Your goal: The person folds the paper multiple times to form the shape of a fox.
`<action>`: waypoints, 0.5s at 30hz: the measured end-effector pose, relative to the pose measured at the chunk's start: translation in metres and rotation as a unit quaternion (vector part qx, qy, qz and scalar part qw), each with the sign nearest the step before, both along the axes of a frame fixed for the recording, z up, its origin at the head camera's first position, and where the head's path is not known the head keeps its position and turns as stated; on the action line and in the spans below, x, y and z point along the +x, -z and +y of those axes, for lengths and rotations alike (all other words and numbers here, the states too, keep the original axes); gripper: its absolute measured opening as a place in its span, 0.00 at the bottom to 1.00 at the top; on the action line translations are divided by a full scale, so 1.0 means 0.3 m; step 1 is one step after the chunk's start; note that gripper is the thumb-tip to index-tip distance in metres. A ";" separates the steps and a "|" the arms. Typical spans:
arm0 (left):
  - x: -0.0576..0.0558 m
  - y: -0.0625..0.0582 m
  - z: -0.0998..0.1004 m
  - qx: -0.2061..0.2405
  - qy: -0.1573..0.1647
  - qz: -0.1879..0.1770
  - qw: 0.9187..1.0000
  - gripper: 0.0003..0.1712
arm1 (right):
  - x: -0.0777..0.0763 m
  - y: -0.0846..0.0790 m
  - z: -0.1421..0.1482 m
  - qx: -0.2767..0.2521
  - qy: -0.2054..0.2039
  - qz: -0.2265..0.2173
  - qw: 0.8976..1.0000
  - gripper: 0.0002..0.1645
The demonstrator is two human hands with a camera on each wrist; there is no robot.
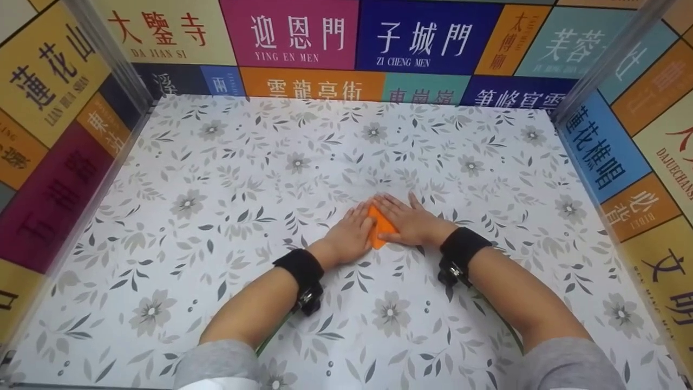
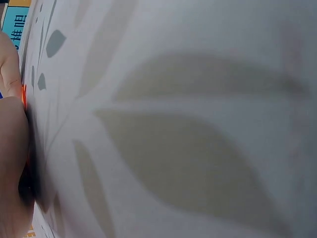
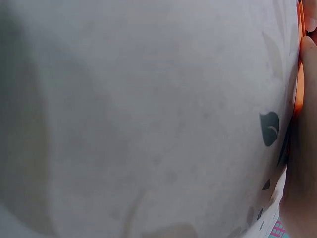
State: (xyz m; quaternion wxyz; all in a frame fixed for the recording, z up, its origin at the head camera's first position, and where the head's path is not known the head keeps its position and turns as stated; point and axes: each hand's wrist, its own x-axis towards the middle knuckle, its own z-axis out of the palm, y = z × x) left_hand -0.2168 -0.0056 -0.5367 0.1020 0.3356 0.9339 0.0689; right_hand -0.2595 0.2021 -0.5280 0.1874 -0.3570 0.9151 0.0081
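A small folded piece of orange paper [image 1: 382,227] lies on the table, its pointed lower end facing the person. My left hand [image 1: 349,233] rests on its left side, fingers stretched forward toward the upper tip. From the other side my right hand [image 1: 416,221] presses on the paper with straight fingers, its thumb lying across the lower part. Both hands hide much of the sheet's outline. In the left wrist view only a thin orange edge shows beside the left hand [image 2: 12,144]. Layered orange paper edges [image 3: 299,89] appear by the right hand [image 3: 303,129] in the right wrist view.
A white cloth [image 1: 238,162] printed with grey flowers and leaves covers the table. Upright panels with coloured blocks of Chinese lettering [image 1: 303,32] border the back and both sides. Each wrist wears a black strap [image 1: 303,269] with a small camera.
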 end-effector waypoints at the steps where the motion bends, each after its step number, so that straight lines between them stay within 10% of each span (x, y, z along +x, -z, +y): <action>1: 0.000 0.001 0.000 0.001 -0.001 0.001 1.000 0.31 | -0.001 0.001 0.000 -0.001 0.000 0.001 1.000 0.52; 15: 0.019 0.012 -0.004 0.011 -0.018 -0.004 1.000 0.30 | 0.008 0.003 -0.003 -0.016 -0.008 0.027 0.999 0.51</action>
